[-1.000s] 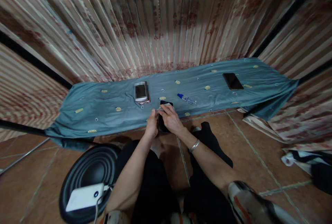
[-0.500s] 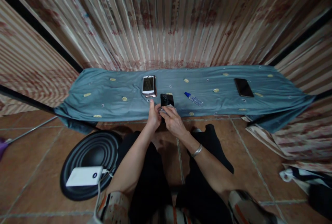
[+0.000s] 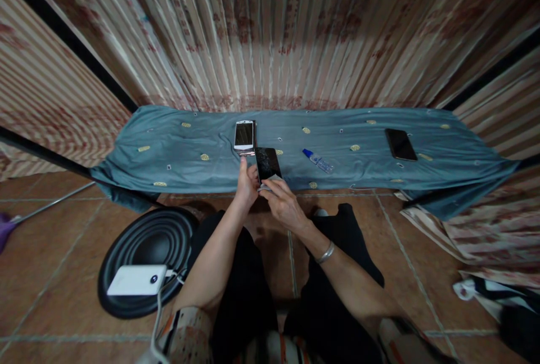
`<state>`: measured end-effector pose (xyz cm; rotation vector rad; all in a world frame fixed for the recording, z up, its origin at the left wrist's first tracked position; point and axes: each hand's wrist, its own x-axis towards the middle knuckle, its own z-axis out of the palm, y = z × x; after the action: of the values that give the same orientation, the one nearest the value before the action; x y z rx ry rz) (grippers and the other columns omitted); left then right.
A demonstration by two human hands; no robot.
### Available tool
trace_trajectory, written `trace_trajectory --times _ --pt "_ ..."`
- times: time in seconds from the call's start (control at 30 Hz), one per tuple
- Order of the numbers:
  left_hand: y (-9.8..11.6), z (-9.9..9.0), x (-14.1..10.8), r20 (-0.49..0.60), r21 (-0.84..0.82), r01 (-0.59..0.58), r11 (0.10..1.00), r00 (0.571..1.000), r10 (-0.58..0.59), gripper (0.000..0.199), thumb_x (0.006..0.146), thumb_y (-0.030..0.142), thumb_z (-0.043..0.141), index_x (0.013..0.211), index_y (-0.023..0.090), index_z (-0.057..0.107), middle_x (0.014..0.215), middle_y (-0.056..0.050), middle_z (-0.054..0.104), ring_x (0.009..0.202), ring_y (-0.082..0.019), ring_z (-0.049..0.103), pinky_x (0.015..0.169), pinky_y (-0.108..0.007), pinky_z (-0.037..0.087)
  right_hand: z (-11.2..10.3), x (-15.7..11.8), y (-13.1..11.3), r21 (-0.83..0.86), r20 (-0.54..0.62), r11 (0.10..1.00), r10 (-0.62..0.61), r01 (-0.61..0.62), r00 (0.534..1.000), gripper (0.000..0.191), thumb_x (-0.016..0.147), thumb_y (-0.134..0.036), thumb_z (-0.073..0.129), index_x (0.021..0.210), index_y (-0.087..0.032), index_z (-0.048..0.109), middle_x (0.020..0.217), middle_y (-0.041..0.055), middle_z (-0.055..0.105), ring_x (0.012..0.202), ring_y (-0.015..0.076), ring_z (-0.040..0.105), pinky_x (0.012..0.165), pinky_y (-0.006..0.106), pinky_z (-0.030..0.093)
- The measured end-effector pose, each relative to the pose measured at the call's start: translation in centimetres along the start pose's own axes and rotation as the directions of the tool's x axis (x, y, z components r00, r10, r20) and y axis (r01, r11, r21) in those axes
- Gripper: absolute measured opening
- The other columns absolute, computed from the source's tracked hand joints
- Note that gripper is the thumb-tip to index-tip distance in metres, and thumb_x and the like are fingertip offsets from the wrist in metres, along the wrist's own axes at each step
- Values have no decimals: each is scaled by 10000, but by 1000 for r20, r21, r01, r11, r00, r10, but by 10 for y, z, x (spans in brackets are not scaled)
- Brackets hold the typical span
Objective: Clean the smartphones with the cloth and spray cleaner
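A black smartphone [image 3: 266,162] with a marked, possibly cracked screen is gripped along its left side by my left hand [image 3: 247,185], thumb pointing up. My right hand [image 3: 283,201] pinches a small greyish cloth [image 3: 272,179] against the phone's lower end. Just beyond my left hand, a white smartphone [image 3: 243,134] lies on top of another device on the blue patterned fabric [image 3: 219,175]. To the right of my hands rests a small clear bottle [image 3: 321,162] with a blue cap. Farther right is another dark phone [image 3: 400,144], lying flat.
Below left, a white power bank [image 3: 137,281] with a cable lies on a round black ribbed object [image 3: 126,251]. Black frame bars [image 3: 71,35] flank the fabric-covered surface, and a striped curtain [image 3: 270,37] hangs behind. A dark bundle [image 3: 521,319] sits at lower right.
The black phone has tilted and shifted slightly left. My right hand with the cloth has slid down toward its lower end, uncovering more of the screen.
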<state>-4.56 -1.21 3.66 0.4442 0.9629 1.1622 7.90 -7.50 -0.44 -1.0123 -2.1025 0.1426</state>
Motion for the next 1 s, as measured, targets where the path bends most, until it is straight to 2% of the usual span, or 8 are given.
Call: trace_trajectory --times 0.1,0.23,0.3,0.43,0.63,0.83,1.0 --pt "2 1 1 -17 -43 -12 999 1000 12 728 984 613 222 959 90 728 715 -109 740 732 -218 713 658 -280 505 -2 -2 2 31 -27 999 -15 16 1000 383 984 -132 384 1109 -172 744 1288 153 654 1186 263 554 1025 467 538" --pt "3 0 1 -2 -70 -21 997 1000 21 701 976 624 258 981 102 726 781 -115 756 790 -226 726 726 -293 532 -4 -5 2 32 -37 999 -8 9 999 387 972 -116 388 1100 -204 743 1284 124 658 1180 257 557 1012 463 550" --pt "4 1 0 4 -77 -15 997 1000 15 705 979 620 246 986 103 726 791 -116 758 794 -222 727 725 -290 536 -6 -5 2 22 -43 1000 -12 13 999 385 971 -114 386 1092 -199 741 1286 125 655 1181 254 555 1018 453 545" --pt "7 2 -1 -22 -89 9 996 1000 -11 723 1004 567 176 974 93 722 689 -105 730 786 -221 728 707 -291 540 -10 -6 3 -18 -46 999 -30 30 998 381 976 -113 374 1080 -174 736 1302 149 644 1183 256 548 1028 440 529" --pt "7 -2 3 -19 -96 22 995 1000 -24 720 969 639 245 987 95 716 752 -122 741 768 -217 726 642 -272 537 -17 -8 8 -67 -53 997 -39 35 998 356 978 -106 388 1079 -163 725 1323 156 629 1196 257 541 1039 446 514" --pt "10 -1 1 -29 -109 27 994 999 -31 708 992 579 205 1037 82 707 736 -123 735 838 -242 731 722 -320 569 -26 -12 16 -67 -47 998 1 -4 999 353 969 -108 403 1102 -185 722 1341 142 623 1223 264 536 1043 468 516" --pt "11 2 -2 -36 -116 34 993 999 -38 702 997 560 198 1072 72 696 744 -126 741 842 -238 733 746 -332 575 -31 -16 22 -83 -91 996 24 -32 996 347 968 -113 403 1086 -193 720 1339 137 628 1221 263 542 1047 473 515"
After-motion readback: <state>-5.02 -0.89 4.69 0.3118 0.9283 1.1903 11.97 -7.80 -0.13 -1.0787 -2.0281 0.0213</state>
